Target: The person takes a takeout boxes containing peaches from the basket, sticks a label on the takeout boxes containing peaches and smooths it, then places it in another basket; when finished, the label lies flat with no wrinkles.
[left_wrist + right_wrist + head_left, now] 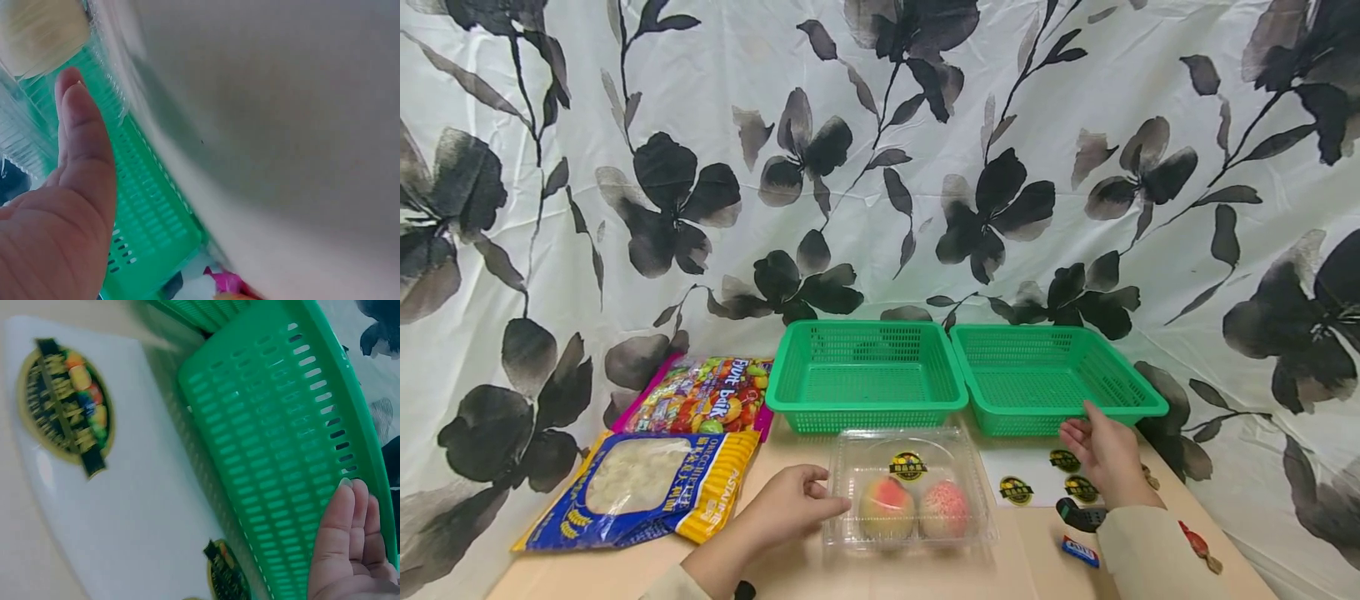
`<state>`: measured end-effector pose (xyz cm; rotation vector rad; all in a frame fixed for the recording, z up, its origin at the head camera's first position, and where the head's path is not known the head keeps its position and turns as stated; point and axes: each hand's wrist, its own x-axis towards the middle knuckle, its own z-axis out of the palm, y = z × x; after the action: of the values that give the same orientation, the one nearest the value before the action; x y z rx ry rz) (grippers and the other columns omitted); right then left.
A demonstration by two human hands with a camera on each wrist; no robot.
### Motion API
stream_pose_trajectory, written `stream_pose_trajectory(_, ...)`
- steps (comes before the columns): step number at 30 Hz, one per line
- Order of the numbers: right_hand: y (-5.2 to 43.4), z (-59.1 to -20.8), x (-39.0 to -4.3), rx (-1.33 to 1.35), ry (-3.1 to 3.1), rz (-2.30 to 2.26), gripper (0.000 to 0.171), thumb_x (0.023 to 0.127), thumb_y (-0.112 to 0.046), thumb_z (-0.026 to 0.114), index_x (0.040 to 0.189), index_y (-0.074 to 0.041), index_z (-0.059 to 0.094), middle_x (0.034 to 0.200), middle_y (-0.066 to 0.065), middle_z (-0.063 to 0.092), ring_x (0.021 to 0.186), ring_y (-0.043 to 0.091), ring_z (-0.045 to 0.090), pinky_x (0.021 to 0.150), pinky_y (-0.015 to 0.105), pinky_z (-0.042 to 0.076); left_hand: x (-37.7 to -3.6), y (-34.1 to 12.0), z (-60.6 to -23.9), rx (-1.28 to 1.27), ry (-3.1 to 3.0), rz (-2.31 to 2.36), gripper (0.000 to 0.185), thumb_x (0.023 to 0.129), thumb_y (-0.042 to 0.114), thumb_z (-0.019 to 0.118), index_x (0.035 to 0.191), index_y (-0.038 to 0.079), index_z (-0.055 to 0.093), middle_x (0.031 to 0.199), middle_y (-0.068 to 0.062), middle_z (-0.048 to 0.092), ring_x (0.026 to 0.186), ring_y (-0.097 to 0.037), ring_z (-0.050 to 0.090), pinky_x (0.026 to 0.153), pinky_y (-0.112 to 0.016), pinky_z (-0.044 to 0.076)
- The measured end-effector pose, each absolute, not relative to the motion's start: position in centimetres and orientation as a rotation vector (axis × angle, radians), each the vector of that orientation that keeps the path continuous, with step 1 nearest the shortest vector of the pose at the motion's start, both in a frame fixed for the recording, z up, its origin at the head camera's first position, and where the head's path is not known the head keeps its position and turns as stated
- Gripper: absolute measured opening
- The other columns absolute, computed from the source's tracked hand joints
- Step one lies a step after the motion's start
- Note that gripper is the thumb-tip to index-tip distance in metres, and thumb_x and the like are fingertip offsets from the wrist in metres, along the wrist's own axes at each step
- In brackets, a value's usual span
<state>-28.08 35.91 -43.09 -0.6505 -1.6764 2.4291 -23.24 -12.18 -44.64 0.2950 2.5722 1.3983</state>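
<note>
In the head view my left hand (796, 500) is at the left edge of a clear plastic fruit box (857, 450). Its thumb (84, 119) points straight toward the plastic and overlaps it. Two peaches (887, 508), pink and yellow, sit inside the box beneath a round black-and-gold label. My right hand (1103, 454) reaches to the front rim of the right green basket (1060, 423). In the right wrist view, its fingers (337, 531) are held straight against the basket's slotted side. Under that hand lies a white sheet of round labels (1017, 490), partly hidden by it.
Another green basket (865, 419) stands behind the fruit box. To the left lie a Fruit balk candy bag (700, 392) and a blue-yellow pasta bag (647, 492). A small blue packet (1080, 551) and a red-wrapped candy (1198, 546) lie at the right. Floral cloth (880, 208) hangs behind.
</note>
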Motion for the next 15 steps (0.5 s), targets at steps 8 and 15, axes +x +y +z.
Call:
stream_pose_trajectory(8,36.0,-42.9,-28.6,-0.628,-1.469,2.562,0.023,0.110,-0.028,0.039,0.124,-0.009,0.038,0.108,0.006,0.057,0.101,0.012,0.068,0.101,0.025,0.053,-23.4,-11.4,-45.1,0.252,2.481,1.496,0.069,0.086,0.039,0.082,0.130,-0.009,0.059,0.104,-0.008,0.071,0.094,-0.018,0.064,0.080,-0.037,0.059)
stream_pose_trajectory(15,35.8,-42.6,-28.7,-0.609,-1.476,2.599,0.022,0.111,-0.028,0.035,0.119,-0.007,0.037,0.108,0.008,0.060,0.100,0.014,0.073,0.102,0.027,0.052,-23.4,-11.0,-45.3,0.189,2.488,1.547,0.040,0.087,0.037,0.079,0.101,0.001,0.071,0.077,-0.001,0.071,0.069,-0.014,0.060,0.062,-0.030,0.052)
